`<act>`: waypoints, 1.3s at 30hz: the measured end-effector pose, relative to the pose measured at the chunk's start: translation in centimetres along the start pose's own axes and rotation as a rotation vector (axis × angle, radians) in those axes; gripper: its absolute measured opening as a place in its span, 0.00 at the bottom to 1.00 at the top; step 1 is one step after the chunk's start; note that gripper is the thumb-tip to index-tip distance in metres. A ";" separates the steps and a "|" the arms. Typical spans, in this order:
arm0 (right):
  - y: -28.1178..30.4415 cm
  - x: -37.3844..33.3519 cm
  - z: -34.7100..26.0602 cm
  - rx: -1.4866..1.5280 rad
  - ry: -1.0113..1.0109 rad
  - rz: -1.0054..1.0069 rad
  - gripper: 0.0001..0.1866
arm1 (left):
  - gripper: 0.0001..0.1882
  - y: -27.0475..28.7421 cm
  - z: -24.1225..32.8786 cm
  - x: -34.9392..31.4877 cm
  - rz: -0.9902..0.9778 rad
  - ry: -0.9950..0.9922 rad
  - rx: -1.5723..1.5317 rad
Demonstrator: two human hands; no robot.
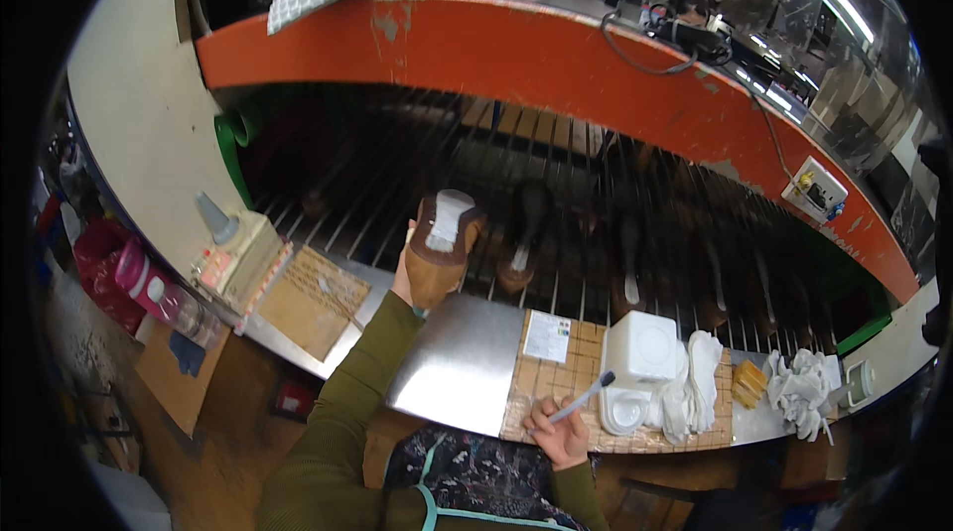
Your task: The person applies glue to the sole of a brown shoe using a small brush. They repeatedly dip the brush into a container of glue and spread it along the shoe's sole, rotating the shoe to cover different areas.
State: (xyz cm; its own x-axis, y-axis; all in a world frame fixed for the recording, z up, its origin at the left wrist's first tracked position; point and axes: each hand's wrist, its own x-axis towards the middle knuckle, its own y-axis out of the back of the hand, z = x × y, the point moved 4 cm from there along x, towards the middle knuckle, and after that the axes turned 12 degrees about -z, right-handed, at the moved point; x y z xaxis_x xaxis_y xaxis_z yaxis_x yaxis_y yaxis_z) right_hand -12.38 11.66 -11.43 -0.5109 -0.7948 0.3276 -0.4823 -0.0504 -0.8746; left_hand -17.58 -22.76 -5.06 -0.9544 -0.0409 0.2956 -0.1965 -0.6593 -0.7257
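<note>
My left hand (403, 271) grips a brown shoe upper on a last (437, 258) and holds it up over the edge of the dark rack of bars. Its underside faces up, with a pale grey strip along the middle. Low at the right, my right hand (564, 437) holds a small brush (586, 400), like a toothbrush, with its dark head pointing up and right. Beside that hand stand a white square plastic container (640, 347) and a small round white tub (623, 414), both on a checked mat (531, 387).
More shoes (516, 268) lie in a row on the metal bars (586, 263). White gloves (703, 377), a yellow block (748, 382) and crumpled white cloth (802, 387) sit at the right. Left are cardboard (313, 308) and a box with a grey cone (216, 218). An orange beam (476, 45) crosses above.
</note>
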 end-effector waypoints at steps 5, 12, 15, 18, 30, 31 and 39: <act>0.0 0.1 0.4 -0.015 -0.002 0.001 0.09 | 0.25 8.3 5.1 3.4 0.260 -0.026 -0.127; 0.4 -0.2 -0.3 0.020 0.014 0.011 0.12 | 0.17 10.8 4.8 3.6 0.792 -0.220 -0.506; 0.8 -0.4 -0.4 0.006 -0.004 0.020 0.12 | 0.18 15.2 4.7 3.2 0.830 -0.251 -0.414; 0.1 0.1 0.7 0.047 -0.016 -0.004 0.12 | 0.19 25.9 7.2 -0.2 0.783 -0.257 0.173; 1.1 -0.4 -1.0 -0.010 0.017 0.024 0.12 | 0.41 1.2 2.7 6.6 0.898 -0.336 -0.402; 0.8 -0.3 -0.9 0.002 0.011 0.023 0.11 | 0.32 -6.7 2.5 6.1 0.541 -0.275 -0.134; 1.5 -1.1 1.5 0.133 -0.013 0.091 0.19 | 0.13 -41.3 -11.6 -5.3 -1.253 0.108 -0.078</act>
State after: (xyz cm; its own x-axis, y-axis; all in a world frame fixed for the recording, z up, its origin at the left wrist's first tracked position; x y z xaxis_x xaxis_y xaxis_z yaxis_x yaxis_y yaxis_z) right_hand -11.50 11.50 -13.66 -0.5387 -0.8074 0.2407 -0.3352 -0.0567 -0.9404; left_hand -7.04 13.40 16.10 -0.1160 0.6432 0.7569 -0.9877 -0.1551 -0.0196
